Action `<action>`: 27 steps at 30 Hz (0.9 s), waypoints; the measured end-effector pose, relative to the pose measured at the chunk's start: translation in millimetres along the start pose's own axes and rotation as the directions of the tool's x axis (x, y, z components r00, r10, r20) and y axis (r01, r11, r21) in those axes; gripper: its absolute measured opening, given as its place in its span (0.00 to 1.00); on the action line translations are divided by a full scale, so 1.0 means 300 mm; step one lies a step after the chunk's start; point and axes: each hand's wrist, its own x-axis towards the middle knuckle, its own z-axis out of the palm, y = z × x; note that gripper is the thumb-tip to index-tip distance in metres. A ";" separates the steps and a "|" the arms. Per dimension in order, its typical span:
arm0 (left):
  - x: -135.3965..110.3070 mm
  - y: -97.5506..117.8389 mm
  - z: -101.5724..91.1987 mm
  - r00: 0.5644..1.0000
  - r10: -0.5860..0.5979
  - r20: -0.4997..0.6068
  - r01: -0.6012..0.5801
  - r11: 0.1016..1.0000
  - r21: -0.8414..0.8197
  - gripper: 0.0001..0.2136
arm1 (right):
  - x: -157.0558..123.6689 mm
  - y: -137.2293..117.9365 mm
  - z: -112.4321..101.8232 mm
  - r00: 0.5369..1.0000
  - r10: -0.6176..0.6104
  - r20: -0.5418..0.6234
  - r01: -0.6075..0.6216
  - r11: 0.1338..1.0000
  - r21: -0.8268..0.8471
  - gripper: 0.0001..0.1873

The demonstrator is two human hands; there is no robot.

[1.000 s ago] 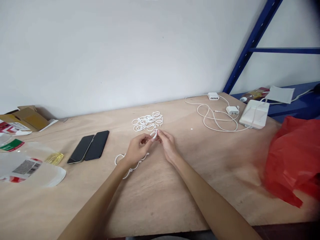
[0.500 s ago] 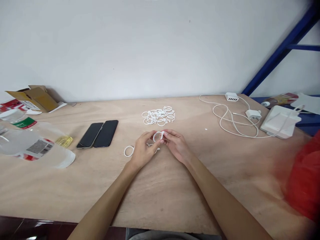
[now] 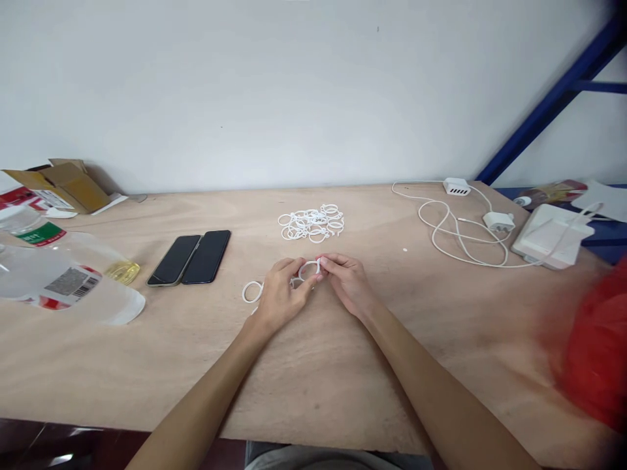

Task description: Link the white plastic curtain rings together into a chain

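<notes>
A thin white plastic ring (image 3: 300,271) is held upright between both hands, just above the wooden table. My left hand (image 3: 284,292) pinches its left and lower side with thumb and fingers. On the other side, my right hand (image 3: 347,279) is closed on the ring's right end, where its small tab is mostly covered by fingertips. Beside my left hand lies another white ring (image 3: 243,292), and parts of more rings show under and behind that hand. Farther back is a loose pile of white rings (image 3: 306,224), several with small hooked ends.
Two dark phones (image 3: 206,257) lie at left, near large clear bottles (image 3: 115,303) and an open cardboard box (image 3: 73,186). White cables (image 3: 435,230) and chargers (image 3: 498,220) spread over the right back. A red thing (image 3: 597,352), blurred, is at the right edge.
The held ring has turned slightly, and its tab is now more hidden by my right fingers. Both hands stay almost in place. The view has shifted a little.
</notes>
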 end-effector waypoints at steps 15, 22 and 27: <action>-0.019 -0.022 0.014 0.994 0.013 0.109 -0.037 0.973 0.226 0.21 | 0.095 0.059 -0.002 0.926 -0.375 0.040 0.150 0.268 -0.952 0.24; -0.012 -0.031 0.017 1.000 0.000 0.012 -0.002 0.985 0.172 0.18 | 0.104 0.081 0.017 0.939 -0.330 0.093 0.089 -0.028 -0.996 0.16; -0.014 -0.031 0.017 1.000 0.018 0.011 -0.020 0.981 0.195 0.15 | 0.110 0.083 -0.001 0.924 -0.366 0.112 0.110 -0.027 -0.994 0.09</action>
